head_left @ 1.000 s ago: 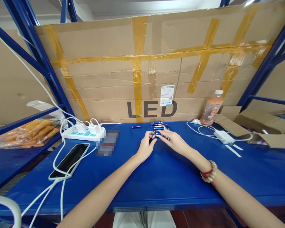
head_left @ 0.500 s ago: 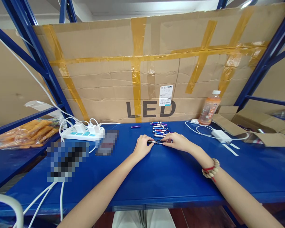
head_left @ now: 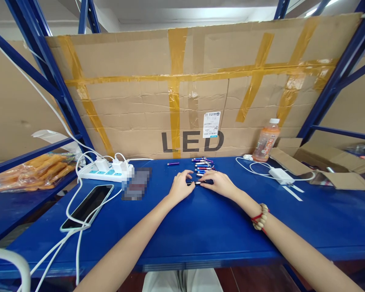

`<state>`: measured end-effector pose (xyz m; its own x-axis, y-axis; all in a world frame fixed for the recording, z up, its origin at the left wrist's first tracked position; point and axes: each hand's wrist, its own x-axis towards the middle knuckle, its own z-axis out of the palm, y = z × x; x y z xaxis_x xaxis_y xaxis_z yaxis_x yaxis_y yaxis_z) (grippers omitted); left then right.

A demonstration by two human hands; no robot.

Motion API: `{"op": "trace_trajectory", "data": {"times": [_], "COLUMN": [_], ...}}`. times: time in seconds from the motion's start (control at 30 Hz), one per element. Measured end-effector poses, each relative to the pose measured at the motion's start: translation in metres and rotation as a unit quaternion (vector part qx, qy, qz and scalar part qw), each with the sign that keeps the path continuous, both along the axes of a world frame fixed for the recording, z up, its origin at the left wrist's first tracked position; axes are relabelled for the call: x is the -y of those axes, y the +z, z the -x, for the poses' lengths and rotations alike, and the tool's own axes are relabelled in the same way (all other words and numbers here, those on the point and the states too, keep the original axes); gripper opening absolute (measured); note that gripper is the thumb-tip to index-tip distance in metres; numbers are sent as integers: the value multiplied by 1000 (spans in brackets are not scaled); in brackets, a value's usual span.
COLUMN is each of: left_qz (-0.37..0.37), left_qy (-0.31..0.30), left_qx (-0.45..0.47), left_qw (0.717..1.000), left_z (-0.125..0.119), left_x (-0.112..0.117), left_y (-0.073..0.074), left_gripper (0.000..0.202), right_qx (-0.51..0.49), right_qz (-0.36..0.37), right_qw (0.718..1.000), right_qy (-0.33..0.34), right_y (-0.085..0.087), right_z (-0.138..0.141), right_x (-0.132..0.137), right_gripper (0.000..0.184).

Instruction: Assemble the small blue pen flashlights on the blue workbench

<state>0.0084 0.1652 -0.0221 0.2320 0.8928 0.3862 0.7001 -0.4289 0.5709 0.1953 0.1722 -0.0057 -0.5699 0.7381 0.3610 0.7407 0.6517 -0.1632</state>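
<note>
Fingers of my left hand [head_left: 181, 185] pinch the dark left end of a small black and silver pen-shaped stick [head_left: 197, 183], held low over the blue table. From the other side, my right hand [head_left: 220, 185] has its thumb and fingertips closed on the stick's right end. A dark part shows under the right fingers, too small to make out. Just behind the hands lies a row of several slim metallic sticks [head_left: 203, 164] in blue, red and silver, with thin cords at their right ends. One purple stick [head_left: 173, 164] lies apart, further left.
On the left are a white power strip [head_left: 105, 173] with plugs, a phone [head_left: 88, 207] under white cables and a pixelated dark rectangle [head_left: 136, 183]. A drink bottle [head_left: 266, 140], white adapter [head_left: 281, 175] and open carton [head_left: 340, 178] stand right. Cardboard [head_left: 134, 109] closes the back.
My right hand has shifted left, bringing its fingertips close to my left hand's. The dark cord loop between the hands no longer shows. My left hand stays nearly in place.
</note>
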Motion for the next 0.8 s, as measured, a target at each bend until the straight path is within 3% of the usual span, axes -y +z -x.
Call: {"op": "trace_trajectory", "data": {"times": [0.3,0.53,0.8], "left_qz": [0,-5,-44], "left_qy": [131,133,134], "left_qx": [-104,-205,-305], "left_qw": [986,970,942], "left_z": [33,33,13], "left_x": [-14,-15,-16], "left_y": [8,2,9], "left_gripper": [45,41,49], "right_qx": [54,68,59], "right_qz": [1,15,33], "right_qw": [992,983,978], "right_qy": [-115,-168,-199], "right_y": [11,15,17], "right_z": [-3,-4,-6], "right_x": [4,8,9], "right_gripper": [9,9,10]}}
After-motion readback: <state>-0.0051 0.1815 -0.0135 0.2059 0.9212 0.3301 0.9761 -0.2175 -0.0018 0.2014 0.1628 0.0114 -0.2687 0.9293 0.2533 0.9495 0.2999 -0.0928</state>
